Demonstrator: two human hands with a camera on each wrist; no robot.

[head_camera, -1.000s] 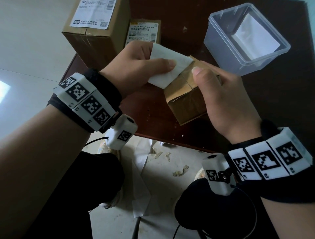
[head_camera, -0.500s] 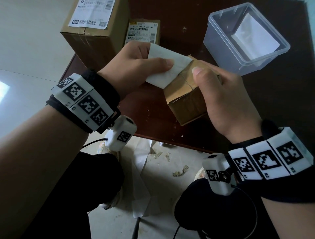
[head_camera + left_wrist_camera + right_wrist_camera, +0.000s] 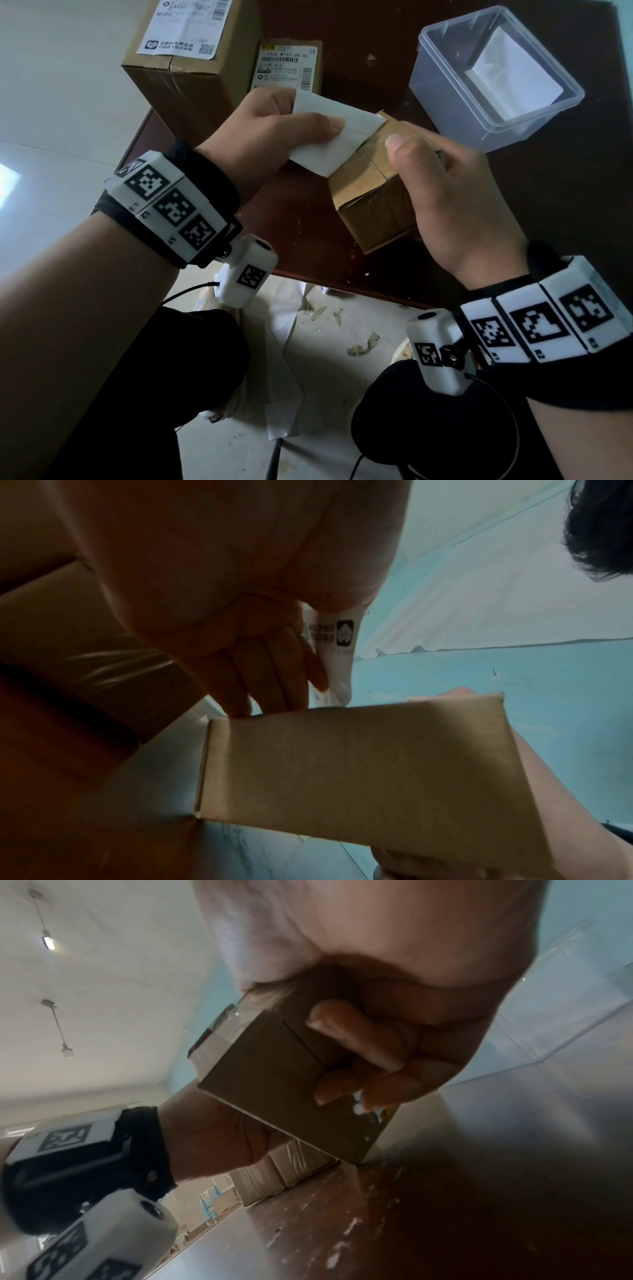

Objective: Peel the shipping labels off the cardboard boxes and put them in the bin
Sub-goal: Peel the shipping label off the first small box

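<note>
The left hand [image 3: 260, 137] pinches the half-lifted shipping label [image 3: 334, 137], thin and tearable, best gripped near the stuck edge; the right hand [image 3: 448, 202] clasps the light small cardboard box [image 3: 373, 202] above the surface [image 3: 308, 240].

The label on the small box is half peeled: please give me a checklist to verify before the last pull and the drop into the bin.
1. Left hand pinches the label firmly, thumb on top: ok.
2. Right hand grips the small box so it will not follow the pull: ok.
3. Label fully free of the box: not ok, its far edge still sits on the top face.
4. Label in one piece, no tear: cannot tell, the part under the fingers is hidden.
5. Clear bin open and uncovered beside the right hand: ok.
6. Other boxes finished: not ok, the large box and the middle box still carry labels.
</note>
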